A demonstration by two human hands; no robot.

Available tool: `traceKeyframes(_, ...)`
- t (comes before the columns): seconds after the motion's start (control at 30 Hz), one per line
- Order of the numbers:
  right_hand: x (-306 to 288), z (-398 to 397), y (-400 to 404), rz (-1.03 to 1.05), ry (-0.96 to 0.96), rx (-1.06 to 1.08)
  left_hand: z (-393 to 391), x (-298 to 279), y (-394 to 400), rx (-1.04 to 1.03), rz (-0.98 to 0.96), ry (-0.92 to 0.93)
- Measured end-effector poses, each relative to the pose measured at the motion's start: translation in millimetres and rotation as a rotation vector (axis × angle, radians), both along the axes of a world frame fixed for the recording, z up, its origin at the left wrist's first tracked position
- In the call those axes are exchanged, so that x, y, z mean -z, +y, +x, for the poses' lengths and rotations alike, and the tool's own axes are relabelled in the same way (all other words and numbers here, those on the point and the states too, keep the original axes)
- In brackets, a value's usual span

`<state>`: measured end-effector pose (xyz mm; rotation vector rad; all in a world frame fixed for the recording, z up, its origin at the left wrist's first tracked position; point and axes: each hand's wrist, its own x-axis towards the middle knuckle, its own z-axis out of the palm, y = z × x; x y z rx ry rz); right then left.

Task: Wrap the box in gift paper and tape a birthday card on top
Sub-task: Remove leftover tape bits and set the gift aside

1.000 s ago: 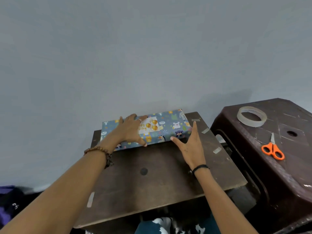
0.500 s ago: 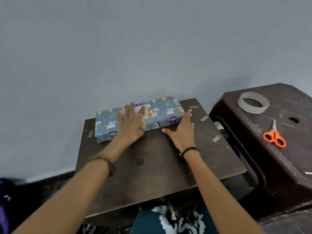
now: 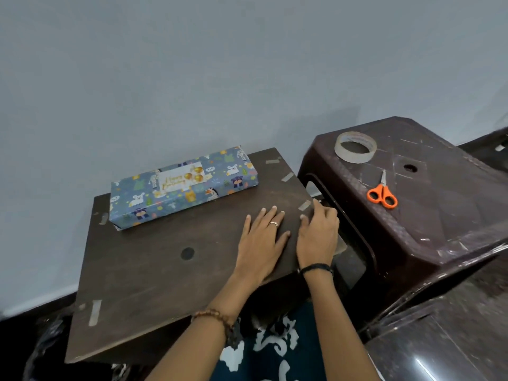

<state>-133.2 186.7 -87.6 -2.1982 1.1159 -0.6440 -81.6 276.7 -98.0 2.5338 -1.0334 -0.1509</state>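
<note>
The box [image 3: 181, 193], wrapped in blue animal-print gift paper, lies at the back of the dark wooden board [image 3: 154, 259]. A white birthday card [image 3: 181, 178] with gold balloons lies on its top. Neither hand touches the box. My left hand [image 3: 261, 237] rests flat on the board with its fingers straight, to the right of the box. My right hand [image 3: 316, 235] is beside it at the board's right edge. Its fingers curl at the end of a tape strip [image 3: 304, 206] stuck there; whether they pinch the strip is not visible.
Further tape strips [image 3: 287, 177] stick along the board's edges. A dark plastic stool [image 3: 439, 221] stands close on the right, carrying a tape roll [image 3: 355, 147] and orange scissors [image 3: 382, 194]. A grey wall rises just behind the box.
Both hands have left the box and moved right and toward me. The left now lies flat on the board; the right has reached the tape strip at the board's right edge.
</note>
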Motion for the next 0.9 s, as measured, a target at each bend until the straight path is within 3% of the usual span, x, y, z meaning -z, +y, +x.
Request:
traceKeyframes(0.4,-6,11,-34,-0.038,0.119,0.033,4,9,-23,0.003,0.078,-0.124)
traceKeyframes(0.47,-4,14,-34,0.075,0.021,-0.002,2,10,-22,0.008,0.069,-0.114)
traceKeyframes(0.57,-6,20,-27,0.550,-0.451,0.010,3,8,-20,0.001,0.019,-0.100)
traceKeyframes(0.6,-5,22,-26,0.618,-0.539,0.038,4,7,-20,-0.007,-0.011,-0.092)
traceKeyframes(0.8,14,34,-12,0.407,-0.490,0.002,47,-2,-44,-0.066,0.011,-0.188)
traceKeyframes(0.9,15,34,-15,0.382,-0.515,0.013,78,-13,-67,-0.034,0.012,-0.142)
